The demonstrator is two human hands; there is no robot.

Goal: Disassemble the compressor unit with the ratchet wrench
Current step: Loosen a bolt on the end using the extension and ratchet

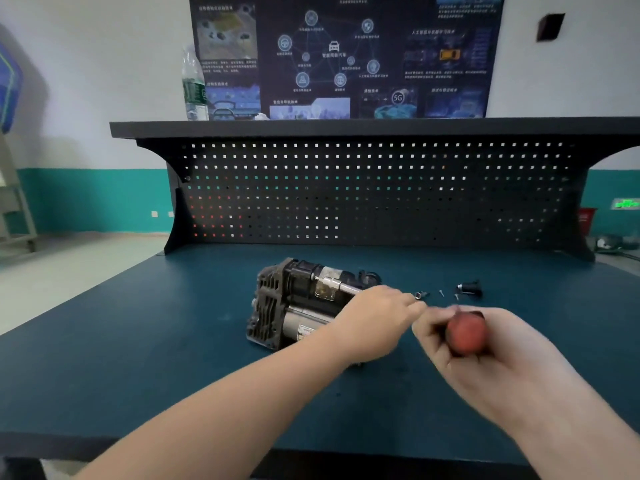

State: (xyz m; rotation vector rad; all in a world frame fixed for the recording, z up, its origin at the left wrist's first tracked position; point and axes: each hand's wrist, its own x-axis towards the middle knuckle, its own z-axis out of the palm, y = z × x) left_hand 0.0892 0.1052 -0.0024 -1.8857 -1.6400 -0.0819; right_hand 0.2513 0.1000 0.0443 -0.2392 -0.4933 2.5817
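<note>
**Tool gripped at frame right, compressor mid-bench**

While blurred, still readable: right hand (485, 344) at right of centre, fingers curled round a tool with a red rounded handle (464, 332); handle end faces the camera. Head of the tool hidden, so cannot confirm ratchet wrench or screwdriver. Left hand (375, 322) just left of it, reaching across the frame centre, fingertips (417, 308) pinched toward the front end of the tool; cannot tell whether gripping the shaft or a small part, too smeared.

Compressor unit (301, 303) lying on its side on the blue bench top (138, 358), centre of frame, just behind and left of the left hand. Ribbed black end casting facing lower left, silver motor cylinder along the near side, metal tube with fitting along the top. Left wrist overlapping its right end.

Loose hardware on the bench right of the compressor: small silver fitting (419, 294) just beyond the left fingertips, two small screws (442, 292) further right, then a black cylindrical part (470, 289) at upper right of the hands. All apart from each other.

Background: black pegboard back panel (381, 192) across the middle, shelf (311, 128) on top, clear water bottle (193, 86) standing at upper left of the shelf, dark poster (346, 53) on the wall at top centre.
</note>
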